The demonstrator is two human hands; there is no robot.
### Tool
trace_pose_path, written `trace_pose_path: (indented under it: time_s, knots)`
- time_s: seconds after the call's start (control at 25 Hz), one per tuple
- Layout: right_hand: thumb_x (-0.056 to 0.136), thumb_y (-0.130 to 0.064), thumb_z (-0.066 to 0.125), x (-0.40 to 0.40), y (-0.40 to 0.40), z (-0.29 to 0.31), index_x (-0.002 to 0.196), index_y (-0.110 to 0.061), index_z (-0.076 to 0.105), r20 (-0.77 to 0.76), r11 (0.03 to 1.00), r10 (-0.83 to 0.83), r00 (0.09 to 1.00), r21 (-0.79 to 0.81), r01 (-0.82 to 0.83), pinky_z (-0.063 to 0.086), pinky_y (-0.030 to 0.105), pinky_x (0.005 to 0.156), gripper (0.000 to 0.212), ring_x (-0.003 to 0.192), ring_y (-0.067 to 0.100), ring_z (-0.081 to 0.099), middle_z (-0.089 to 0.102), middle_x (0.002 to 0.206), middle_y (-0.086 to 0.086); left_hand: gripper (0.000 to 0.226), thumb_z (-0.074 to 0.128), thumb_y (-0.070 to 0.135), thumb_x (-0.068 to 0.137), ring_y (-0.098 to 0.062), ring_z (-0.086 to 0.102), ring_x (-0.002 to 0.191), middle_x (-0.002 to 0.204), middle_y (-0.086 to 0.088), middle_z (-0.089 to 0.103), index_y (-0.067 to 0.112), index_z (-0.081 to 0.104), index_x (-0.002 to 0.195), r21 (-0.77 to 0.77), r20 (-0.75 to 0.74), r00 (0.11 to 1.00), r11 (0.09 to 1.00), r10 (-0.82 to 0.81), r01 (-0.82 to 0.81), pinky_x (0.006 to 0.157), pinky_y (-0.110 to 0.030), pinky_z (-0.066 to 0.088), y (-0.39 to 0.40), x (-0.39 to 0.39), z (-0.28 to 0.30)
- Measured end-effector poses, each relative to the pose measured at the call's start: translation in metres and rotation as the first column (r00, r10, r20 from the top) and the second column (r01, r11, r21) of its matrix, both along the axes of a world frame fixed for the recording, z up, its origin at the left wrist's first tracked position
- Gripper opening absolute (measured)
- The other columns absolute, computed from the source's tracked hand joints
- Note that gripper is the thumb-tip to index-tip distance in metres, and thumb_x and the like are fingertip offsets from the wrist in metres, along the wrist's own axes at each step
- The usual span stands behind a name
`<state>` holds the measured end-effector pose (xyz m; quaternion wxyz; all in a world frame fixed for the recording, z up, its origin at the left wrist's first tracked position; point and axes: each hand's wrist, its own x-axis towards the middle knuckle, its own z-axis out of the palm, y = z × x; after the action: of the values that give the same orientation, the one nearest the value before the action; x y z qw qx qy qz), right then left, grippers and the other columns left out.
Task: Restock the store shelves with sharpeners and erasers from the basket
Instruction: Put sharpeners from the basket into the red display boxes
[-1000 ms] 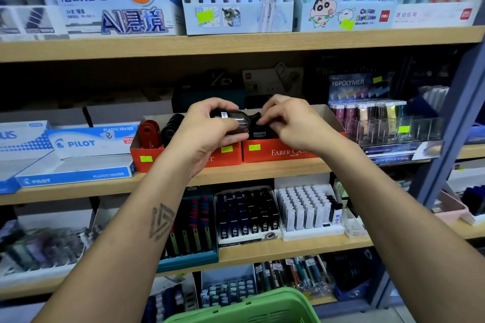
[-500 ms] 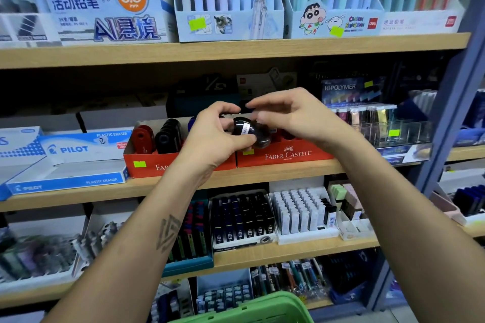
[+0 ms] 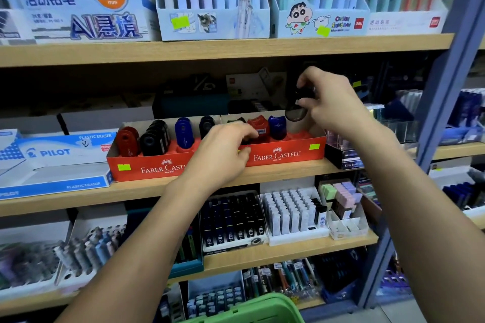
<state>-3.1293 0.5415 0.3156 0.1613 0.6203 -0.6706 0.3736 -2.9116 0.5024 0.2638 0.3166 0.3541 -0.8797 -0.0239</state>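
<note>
My right hand (image 3: 330, 102) pinched a dark oval plastic sharpener (image 3: 298, 110) above the right red cardboard "FABER-CASTELL" tray (image 3: 286, 156). At eight o'clock from it, my left hand (image 3: 223, 149) curled its fingers onto that tray's front edge; the green plastic basket (image 3: 252, 309) sat at six o'clock.

A dark, smoky sharpener (image 3: 298, 110) hangs in the air above the right end of the right red box (image 3: 283, 156) on the middle shelf (image 3: 262, 174). Red, black and blue sharpeners stand upright in both red boxes. The green basket's (image 3: 252, 309) rim shows at the bottom edge.
</note>
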Motion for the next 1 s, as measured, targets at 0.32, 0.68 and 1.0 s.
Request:
trace_pose_path:
  time_s: [0.32,0.68,1.0]
  knots:
    - [0.084,0.011,0.052,-0.005,-0.020,-0.023,0.103,-0.013,0.057,-0.102,0.989,-0.100,0.990,0.094,0.110,0.041,0.031,0.064,0.031,0.077,0.024,0.058,0.056,0.082,0.003,0.041,0.050,-0.003,0.095,-0.013,0.058,0.114,0.120,0.008,0.065,0.021,0.070,0.122,-0.025,0.011,0.999,0.999,-0.046,0.046,0.102,-0.032,0.048,-0.010,0.002,-0.014]
    - [0.088,0.006,0.057,-0.007,-0.022,-0.026,0.097,-0.013,0.056,-0.083,0.982,-0.118,0.990,0.139,0.128,0.035,0.029,0.056,0.020,0.068,0.021,0.050,0.053,0.085,0.007,0.042,0.049,-0.001,0.097,-0.011,0.056,0.118,0.124,0.009,0.063,0.023,0.068,0.126,-0.031,0.032,0.999,0.999,-0.027,0.028,0.102,-0.023,0.042,-0.015,0.000,-0.015]
    - [0.088,0.001,0.063,-0.005,-0.019,-0.026,0.093,-0.014,0.059,-0.109,0.962,-0.097,0.989,0.244,0.121,0.042,0.032,0.064,0.016,0.083,0.030,0.056,0.056,0.095,0.011,0.042,0.050,-0.001,0.097,-0.011,0.056,0.118,0.124,0.009,0.063,0.024,0.067,0.127,-0.024,0.038,0.999,1.000,-0.013,0.014,0.099,-0.018,0.038,-0.014,0.000,-0.014]
